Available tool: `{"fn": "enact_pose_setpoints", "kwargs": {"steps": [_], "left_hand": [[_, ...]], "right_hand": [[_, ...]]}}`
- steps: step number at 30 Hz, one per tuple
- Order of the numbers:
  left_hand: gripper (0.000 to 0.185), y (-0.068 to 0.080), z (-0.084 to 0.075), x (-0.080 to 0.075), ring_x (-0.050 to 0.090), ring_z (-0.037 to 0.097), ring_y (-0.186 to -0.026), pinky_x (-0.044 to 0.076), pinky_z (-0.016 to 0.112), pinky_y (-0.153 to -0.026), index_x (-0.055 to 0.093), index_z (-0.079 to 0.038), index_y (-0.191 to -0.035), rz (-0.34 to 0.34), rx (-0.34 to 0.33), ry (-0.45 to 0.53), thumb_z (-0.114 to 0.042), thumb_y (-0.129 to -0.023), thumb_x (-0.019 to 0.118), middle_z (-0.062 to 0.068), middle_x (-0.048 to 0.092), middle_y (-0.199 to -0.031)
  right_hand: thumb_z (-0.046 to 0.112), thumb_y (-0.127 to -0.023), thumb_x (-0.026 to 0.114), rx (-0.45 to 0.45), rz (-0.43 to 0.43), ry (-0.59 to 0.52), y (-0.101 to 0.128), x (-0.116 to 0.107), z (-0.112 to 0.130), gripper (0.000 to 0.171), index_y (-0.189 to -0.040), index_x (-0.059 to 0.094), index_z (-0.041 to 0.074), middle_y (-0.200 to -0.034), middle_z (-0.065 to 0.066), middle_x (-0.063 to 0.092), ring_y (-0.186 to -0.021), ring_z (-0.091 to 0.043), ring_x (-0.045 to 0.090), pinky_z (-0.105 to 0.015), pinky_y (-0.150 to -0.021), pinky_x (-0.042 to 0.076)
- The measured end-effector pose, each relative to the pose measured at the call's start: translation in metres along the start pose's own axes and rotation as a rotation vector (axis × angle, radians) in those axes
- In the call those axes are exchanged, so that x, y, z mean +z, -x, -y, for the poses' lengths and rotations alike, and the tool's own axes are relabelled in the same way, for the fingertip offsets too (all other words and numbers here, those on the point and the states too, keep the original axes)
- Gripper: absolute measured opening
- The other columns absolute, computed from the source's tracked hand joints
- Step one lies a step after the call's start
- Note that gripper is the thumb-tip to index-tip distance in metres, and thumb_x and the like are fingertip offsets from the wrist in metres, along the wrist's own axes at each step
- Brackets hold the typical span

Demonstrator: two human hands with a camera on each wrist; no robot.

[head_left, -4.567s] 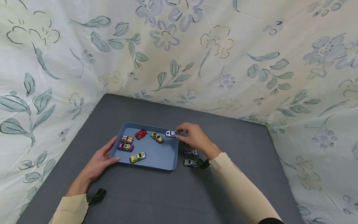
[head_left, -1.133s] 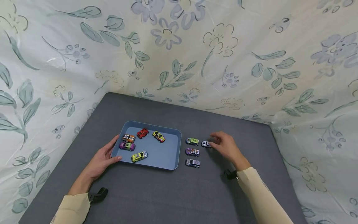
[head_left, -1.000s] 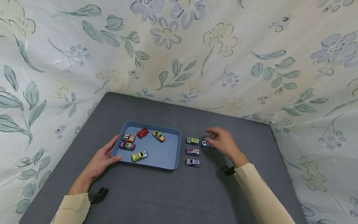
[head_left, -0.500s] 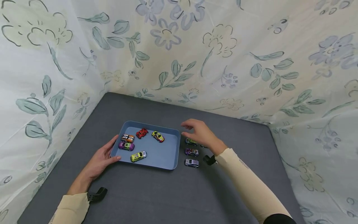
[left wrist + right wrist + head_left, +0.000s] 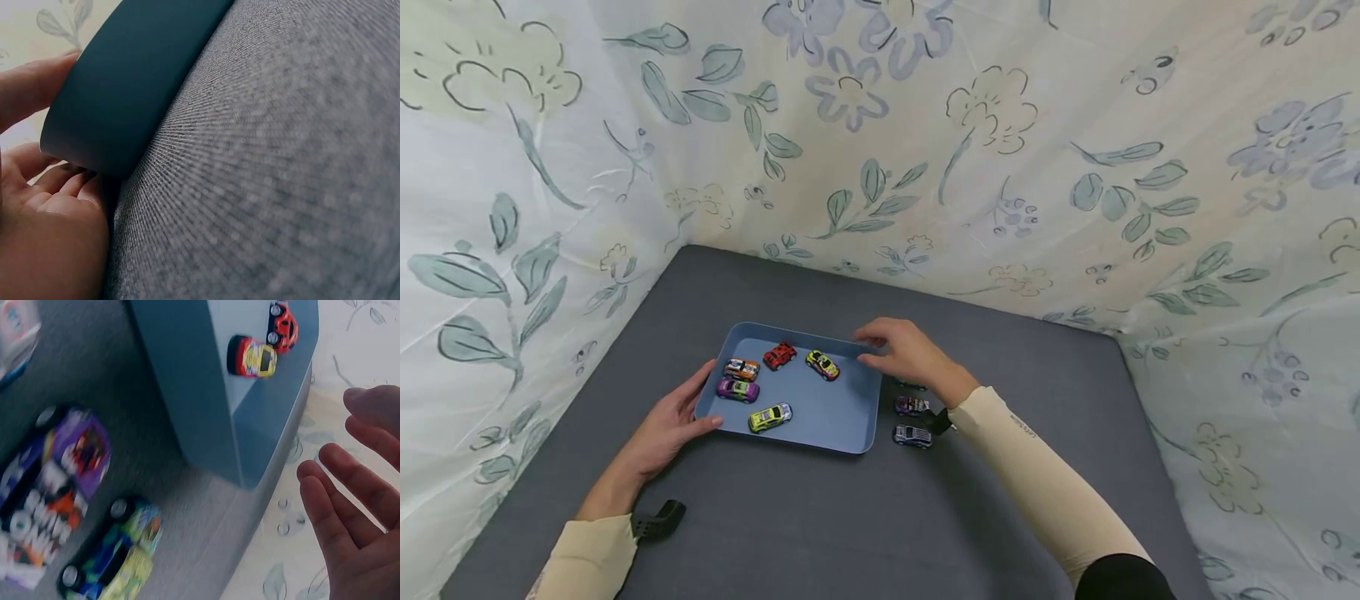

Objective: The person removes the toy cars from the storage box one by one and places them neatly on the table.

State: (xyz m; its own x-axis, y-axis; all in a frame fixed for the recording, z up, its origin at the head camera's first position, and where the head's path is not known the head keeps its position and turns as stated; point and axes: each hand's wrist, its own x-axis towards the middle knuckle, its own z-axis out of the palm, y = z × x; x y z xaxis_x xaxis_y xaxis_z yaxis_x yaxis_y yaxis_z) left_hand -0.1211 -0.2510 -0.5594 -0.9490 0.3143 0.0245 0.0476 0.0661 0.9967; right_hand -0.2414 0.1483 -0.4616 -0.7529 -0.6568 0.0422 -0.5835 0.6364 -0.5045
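Matt plastic tray (image 5: 820, 417), woven grey cloth table (image 5: 820, 517), glossy toy cars (image 5: 769, 417)

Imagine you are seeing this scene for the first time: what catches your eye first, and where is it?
A blue tray sits mid-table on the grey cloth, holding five bright toy cars, among them a red car at its far side. The left hand rests on the tray's left edge, while the right hand hovers open over its far right corner. More toy cars, such as a purple car, stand on the cloth just right of the tray.
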Motion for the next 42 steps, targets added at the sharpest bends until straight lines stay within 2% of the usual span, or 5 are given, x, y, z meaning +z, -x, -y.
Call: {"fn": "enact_pose_setpoints", "kwargs": {"steps": [10,20,34,38,42], "left_hand": [[0.093,0.0,0.0,-0.004,0.011,0.052,-0.159,0.041,0.01,-0.107,0.012,-0.003,-0.174,0.011,0.0,0.011,0.004,-0.103,0.071,0.031,0.007,-0.176],[0.093,-0.002,0.003,-0.005,0.011,0.052,-0.159,0.04,0.011,-0.107,0.012,-0.002,-0.174,0.014,0.01,0.014,0.005,-0.102,0.071,0.031,0.007,-0.176],[0.094,-0.004,0.005,-0.007,0.011,0.051,-0.16,0.038,0.009,-0.108,0.013,-0.003,-0.174,0.011,0.007,-0.011,0.002,-0.102,0.073,0.03,0.008,-0.177],[0.094,-0.004,0.006,-0.007,0.011,0.05,-0.16,0.037,0.009,-0.108,0.013,-0.004,-0.174,0.009,0.003,-0.01,0.002,-0.102,0.073,0.029,0.008,-0.177],[0.094,-0.003,0.006,-0.007,0.011,0.051,-0.16,0.037,0.009,-0.108,0.013,-0.004,-0.174,0.007,0.003,-0.01,0.001,-0.102,0.073,0.029,0.008,-0.177]], "right_hand": [[0.021,-0.104,0.077,-0.018,0.143,0.104,-0.023,0.027,0.021,0.032,-0.136,0.076,0.013,-0.133,-0.003,0.072,-0.124,-0.019,0.065,-0.04,-0.106,0.052],[0.024,-0.104,0.077,0.004,0.235,0.193,-0.038,0.047,0.023,0.037,-0.141,0.074,0.019,-0.13,-0.004,0.07,-0.113,-0.018,0.064,-0.04,-0.099,0.053],[0.0,-0.099,0.062,0.039,0.244,0.209,-0.043,0.058,0.027,0.048,-0.139,0.077,0.022,-0.119,-0.003,0.066,-0.093,-0.018,0.054,-0.031,-0.078,0.045],[-0.008,-0.1,0.055,0.031,0.239,0.205,-0.041,0.058,0.028,0.054,-0.139,0.077,0.022,-0.117,-0.002,0.068,-0.093,-0.018,0.054,-0.031,-0.079,0.045],[-0.005,-0.105,0.057,-0.015,0.224,0.205,-0.041,0.058,0.028,0.045,-0.138,0.077,0.019,-0.12,-0.002,0.072,-0.097,-0.015,0.06,-0.03,-0.085,0.051]]}}
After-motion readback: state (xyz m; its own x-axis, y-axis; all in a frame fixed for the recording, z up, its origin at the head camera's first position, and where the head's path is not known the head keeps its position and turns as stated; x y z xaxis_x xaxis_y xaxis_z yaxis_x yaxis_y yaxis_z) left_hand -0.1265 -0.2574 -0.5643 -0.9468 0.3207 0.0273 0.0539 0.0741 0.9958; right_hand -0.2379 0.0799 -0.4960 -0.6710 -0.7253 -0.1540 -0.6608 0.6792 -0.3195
